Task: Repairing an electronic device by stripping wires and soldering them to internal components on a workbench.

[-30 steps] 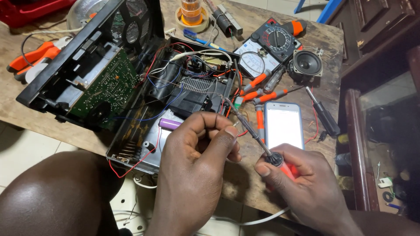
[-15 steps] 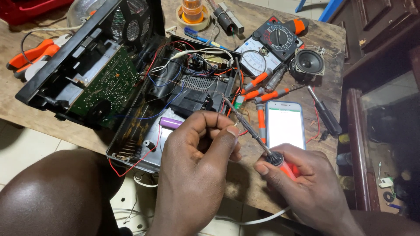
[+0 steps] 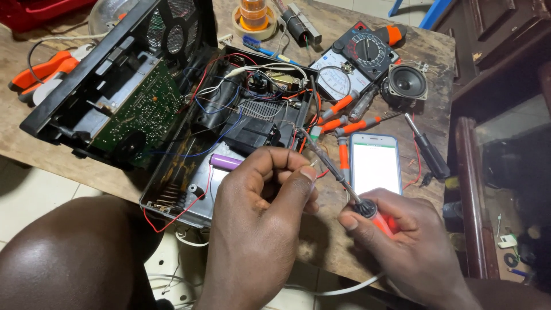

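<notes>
The right hand (image 3: 410, 250) has its grip closed around the red-handled soldering iron (image 3: 338, 175), whose long axis slants up and left, tip inside the opened black plastic radio case (image 3: 229, 120). The left hand (image 3: 261, 224) pinches a thin wire just beside that tip. Inside the case lie a purple cylindrical battery (image 3: 225, 162), wires and a green circuit board (image 3: 140, 112), all on the wooden table (image 3: 344, 34).

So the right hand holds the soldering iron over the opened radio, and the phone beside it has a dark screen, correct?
Not quite. The head view shows the phone with a lit, white screen, not a dark one. The rest stands: the right hand holds the soldering iron over the opened radio.
</notes>
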